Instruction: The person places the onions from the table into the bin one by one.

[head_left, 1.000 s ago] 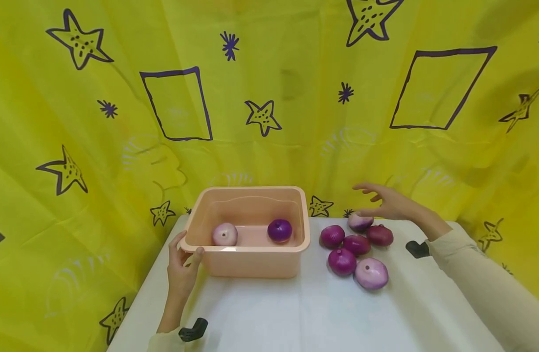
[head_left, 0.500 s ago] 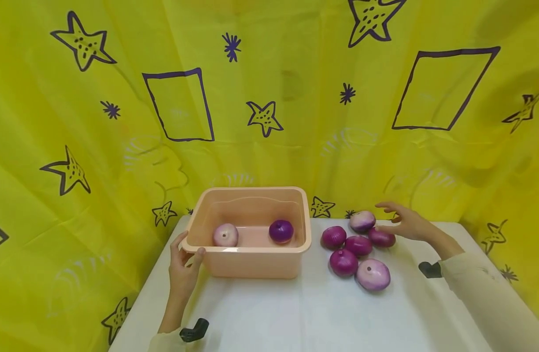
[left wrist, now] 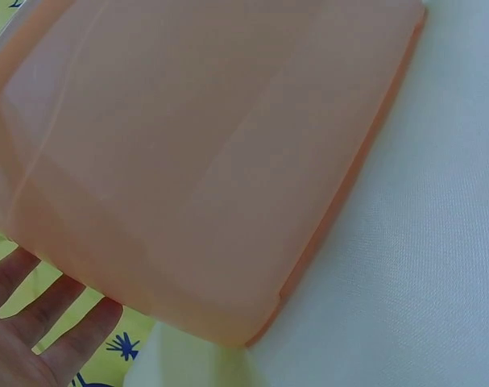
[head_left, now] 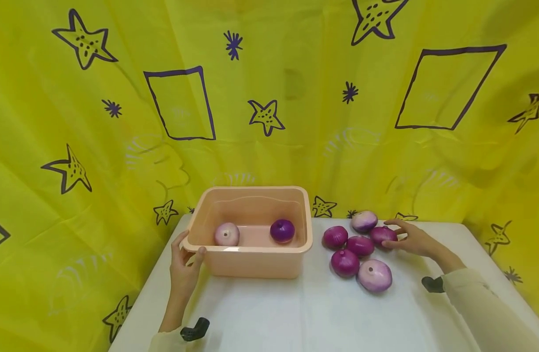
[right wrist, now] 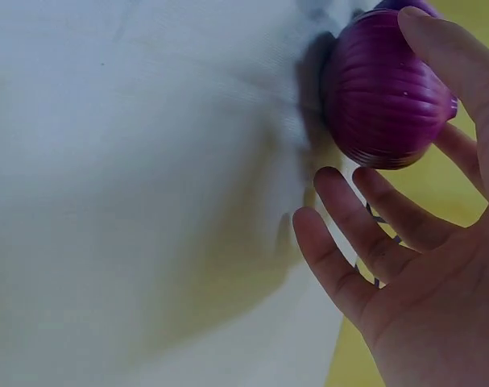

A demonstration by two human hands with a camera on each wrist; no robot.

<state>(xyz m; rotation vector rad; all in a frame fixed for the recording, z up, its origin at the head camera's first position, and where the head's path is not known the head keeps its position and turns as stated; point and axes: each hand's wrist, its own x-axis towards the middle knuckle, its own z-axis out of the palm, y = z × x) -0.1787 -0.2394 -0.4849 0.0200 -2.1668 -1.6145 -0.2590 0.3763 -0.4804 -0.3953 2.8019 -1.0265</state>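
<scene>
My left hand (head_left: pixel 183 274) grips the front left corner of a peach plastic tub (head_left: pixel 256 264), thumb at the front and fingers along the left side. The left wrist view shows the tub's wall (left wrist: pixel 171 161) with several fingers (left wrist: pixel 83 339) at its edge. Inside the tub lie a pale onion (head_left: pixel 227 235) and a dark purple onion (head_left: pixel 282 231). My right hand (head_left: pixel 416 239) has its thumb and forefinger around a red onion (head_left: pixel 383 237) on the table. In the right wrist view the thumb lies over this onion (right wrist: pixel 385 93), the forefinger partly hidden behind it, other fingers spread.
Beside the held onion sit a pale purple onion (head_left: pixel 364 221), red onions (head_left: pixel 360 246) close together, and a larger pale onion (head_left: pixel 375 276) nearest the front. A yellow patterned curtain (head_left: pixel 296 161) hangs behind the white table (head_left: pixel 260 313).
My right hand has come down from above the back onions to the rightmost red onion, its thumb and forefinger closing around it. The left hand stays on the tub.
</scene>
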